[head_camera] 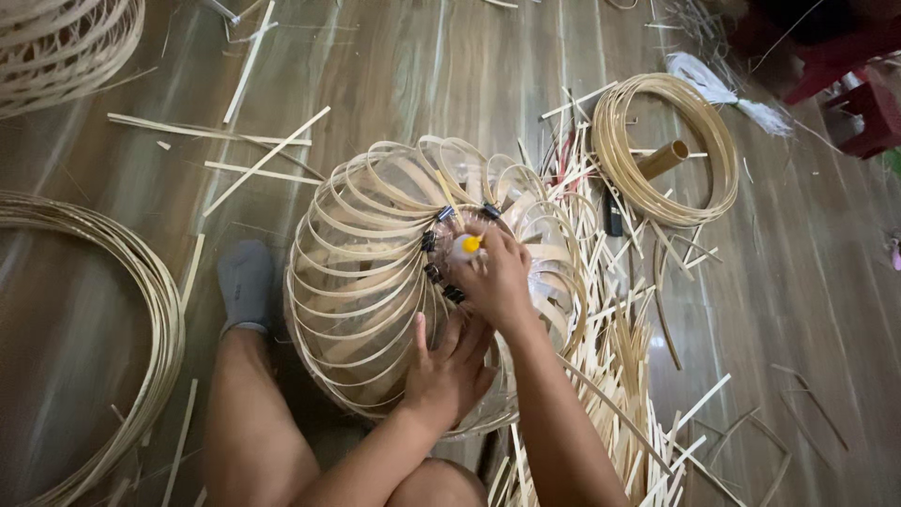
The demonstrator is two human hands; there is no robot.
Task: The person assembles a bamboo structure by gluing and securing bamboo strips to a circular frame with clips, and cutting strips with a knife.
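Note:
A round lantern-like frame of bent bamboo strips lies on the floor between my legs, its strips gathered at a ring held by several black clips. My right hand rests on that ring and holds a small white bottle with a yellow tip against it. My left hand is spread flat on the near side of the frame, steadying it.
A coil of thin bamboo strips with a bamboo tube lies to the right. Loose cut strips litter the wooden floor. A large coil sits at left, another woven frame at top left. My socked foot is beside the frame.

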